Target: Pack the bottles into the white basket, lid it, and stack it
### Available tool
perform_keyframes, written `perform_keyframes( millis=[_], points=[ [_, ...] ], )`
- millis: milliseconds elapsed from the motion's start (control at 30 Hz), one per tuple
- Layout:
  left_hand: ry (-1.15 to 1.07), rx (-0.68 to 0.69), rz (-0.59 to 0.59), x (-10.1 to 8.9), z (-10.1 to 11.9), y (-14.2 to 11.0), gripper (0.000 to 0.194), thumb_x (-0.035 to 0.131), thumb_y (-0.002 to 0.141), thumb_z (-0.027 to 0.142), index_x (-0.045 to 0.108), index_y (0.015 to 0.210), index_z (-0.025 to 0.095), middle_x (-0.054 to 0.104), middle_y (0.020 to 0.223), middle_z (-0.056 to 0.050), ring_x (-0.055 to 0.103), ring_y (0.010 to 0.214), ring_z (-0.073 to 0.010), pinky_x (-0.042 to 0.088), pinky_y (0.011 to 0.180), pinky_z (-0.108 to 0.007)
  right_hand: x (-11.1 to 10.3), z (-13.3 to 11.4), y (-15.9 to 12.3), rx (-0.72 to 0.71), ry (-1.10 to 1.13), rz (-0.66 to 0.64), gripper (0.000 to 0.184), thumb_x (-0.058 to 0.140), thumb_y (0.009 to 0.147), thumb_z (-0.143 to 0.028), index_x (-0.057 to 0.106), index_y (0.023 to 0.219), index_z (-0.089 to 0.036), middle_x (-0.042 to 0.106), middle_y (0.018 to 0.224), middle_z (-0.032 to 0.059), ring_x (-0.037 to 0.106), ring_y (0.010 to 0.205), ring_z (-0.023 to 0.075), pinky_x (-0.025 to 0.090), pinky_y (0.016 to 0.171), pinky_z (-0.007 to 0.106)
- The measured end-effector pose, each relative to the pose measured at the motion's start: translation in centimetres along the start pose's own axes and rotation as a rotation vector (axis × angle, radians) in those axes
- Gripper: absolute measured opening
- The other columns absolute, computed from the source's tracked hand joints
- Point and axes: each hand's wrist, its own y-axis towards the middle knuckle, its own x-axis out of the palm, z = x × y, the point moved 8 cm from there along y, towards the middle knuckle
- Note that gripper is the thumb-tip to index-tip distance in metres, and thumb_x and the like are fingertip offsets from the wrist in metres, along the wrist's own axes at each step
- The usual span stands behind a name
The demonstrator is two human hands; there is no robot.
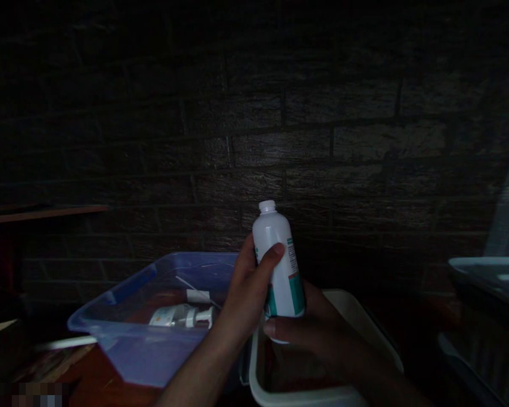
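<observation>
A white plastic bottle [285, 285] with a green label and a bare, capless neck leans slightly to the left above the white tub. Around its middle wraps my left hand [254, 277], thumb across the front. My right hand [318, 333] grips the bottle's lower end, its thumb over the front near the base; its other fingers are mostly hidden behind. Inside the translucent blue bin [139, 362] lies a clear pump bottle [180, 316] with a white pump head.
The white tub [258, 390] stands beside the blue bin on a reddish-brown surface [89, 379]. A dark brick wall [254, 141] rises close behind. A shelf edge [46, 213] juts in at left, and a lidded container [492, 277] stands at right. The scene is dim.
</observation>
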Motion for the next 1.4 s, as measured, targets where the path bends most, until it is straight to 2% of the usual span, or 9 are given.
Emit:
perform_keyframes(
  millis=[100,200,400,533,633,833,1133,1300,1400],
  points=[
    [-0.040,-0.033,-0.008,0.1,0.0,-0.1,0.057,0.082,0.080,0.049,0.066,0.129,0.024,0.069,0.088,-0.001,0.061,0.071,-0.0155,0.050,0.060,-0.025,-0.4,0.2,0.0,0.025,-0.030,-0.021,0.083,0.098,0.060,-0.029,0.062,0.135,-0.025,0.075,0.122,0.0057,0.069,0.118,0.0315,0.054,0.102,0.048],
    [-0.060,-0.057,-0.021,0.2,0.2,-0.1,0.058,0.083,0.080,0.048,0.066,0.129,0.024,0.069,0.089,-0.001,0.061,0.072,-0.0158,0.050,0.059,-0.025,-0.7,0.5,0.0,0.044,-0.027,0.000,0.083,0.097,0.062,-0.029,0.061,0.137,-0.025,0.075,0.120,0.0052,0.069,0.117,0.0312,0.054,0.099,0.046],
    [-0.075,-0.006,-0.058,0.4,0.3,0.3,0.057,0.079,0.087,0.042,0.059,0.138,0.029,0.071,0.112,-0.002,0.066,0.095,-0.0197,0.052,0.078,-0.027,-0.9,0.0,0.2,-0.121,-0.105,0.059,0.074,0.093,0.069,-0.026,0.060,0.135,-0.026,0.075,0.115,0.0018,0.070,0.107,0.0257,0.055,0.092,0.041],
    [-0.077,0.021,-0.068,0.7,0.4,0.2,0.050,0.076,0.090,0.045,0.060,0.135,0.030,0.071,0.110,-0.001,0.065,0.099,-0.0195,0.050,0.083,-0.028,-0.6,0.1,0.3,-0.144,-0.149,0.040,0.076,0.095,0.070,-0.026,0.058,0.136,-0.026,0.074,0.119,0.0040,0.069,0.112,0.0280,0.054,0.095,0.043],
    [-0.107,-0.003,-0.053,0.6,0.4,0.1,0.050,0.078,0.088,0.046,0.064,0.133,0.029,0.072,0.117,-0.002,0.066,0.102,-0.0205,0.050,0.084,-0.028,-0.4,0.0,0.3,-0.129,-0.079,0.000,0.077,0.097,0.067,-0.029,0.060,0.135,-0.027,0.075,0.120,0.0032,0.069,0.114,0.0273,0.054,0.096,0.041],
    [-0.244,-0.083,-0.085,0.5,0.0,-0.1,0.054,0.077,0.089,0.047,0.063,0.138,0.029,0.074,0.113,-0.005,0.069,0.096,-0.0212,0.051,0.078,-0.028,-0.6,1.0,-0.2,0.098,-0.002,-0.009,0.065,0.099,0.061,-0.030,0.071,0.119,-0.023,0.078,0.107,0.0020,0.072,0.104,0.0255,0.054,0.090,0.038],
    [-0.163,-0.002,-0.078,0.6,-0.3,0.5,0.053,0.075,0.090,0.045,0.062,0.138,0.027,0.073,0.117,-0.004,0.067,0.105,-0.0219,0.051,0.086,-0.029,-0.7,-0.2,0.2,-0.163,-0.119,0.066,0.058,0.092,0.073,-0.031,0.068,0.125,-0.023,0.077,0.107,0.0018,0.070,0.098,0.0227,0.054,0.090,0.038],
    [-0.133,-0.011,-0.046,0.5,-0.6,0.5,0.052,0.078,0.088,0.046,0.063,0.134,0.027,0.073,0.113,-0.003,0.068,0.100,-0.0209,0.051,0.086,-0.029,-0.4,-0.3,0.3,-0.166,-0.111,0.030,0.064,0.092,0.074,-0.030,0.064,0.132,-0.024,0.076,0.121,0.0047,0.069,0.115,0.0269,0.053,0.099,0.042],
    [-0.167,-0.017,0.004,0.5,-0.2,0.1,0.052,0.080,0.085,0.048,0.065,0.131,0.026,0.074,0.105,-0.003,0.069,0.090,-0.0194,0.051,0.078,-0.028,-0.4,0.2,0.4,-0.069,-0.035,0.002,0.071,0.096,0.068,-0.030,0.065,0.132,-0.025,0.077,0.121,0.0045,0.071,0.114,0.0277,0.054,0.099,0.042]
  ],
)
